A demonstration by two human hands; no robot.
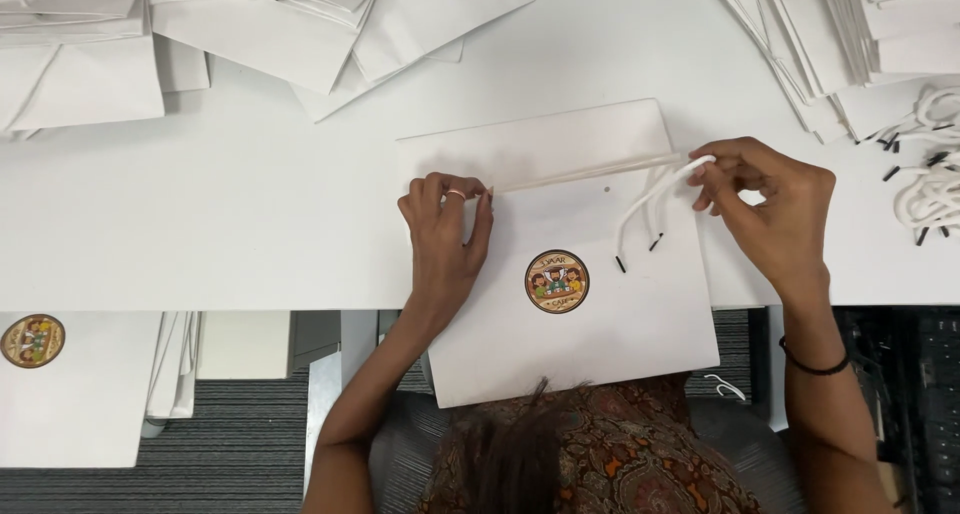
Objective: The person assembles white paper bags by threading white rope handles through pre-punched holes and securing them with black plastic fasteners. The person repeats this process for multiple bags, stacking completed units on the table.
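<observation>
A flat white paper bag point(590, 314) with a round brown sticker point(557, 281) lies on the white table point(220, 224), its lower part hanging over the front edge. My left hand point(446, 232) pinches the bag's top fold at its left corner. My right hand point(775, 206) pinches a white cord handle point(650, 199) at the bag's right top corner; the cord's two black-tipped ends hang loose over the bag face.
Stacks of flat white bags lie at the back left point(90, 44), back middle point(340, 14) and back right point(860, 34). A heap of white cords with black tips point(930, 164) sits at the right edge. Another stickered bag point(60, 384) lies lower left.
</observation>
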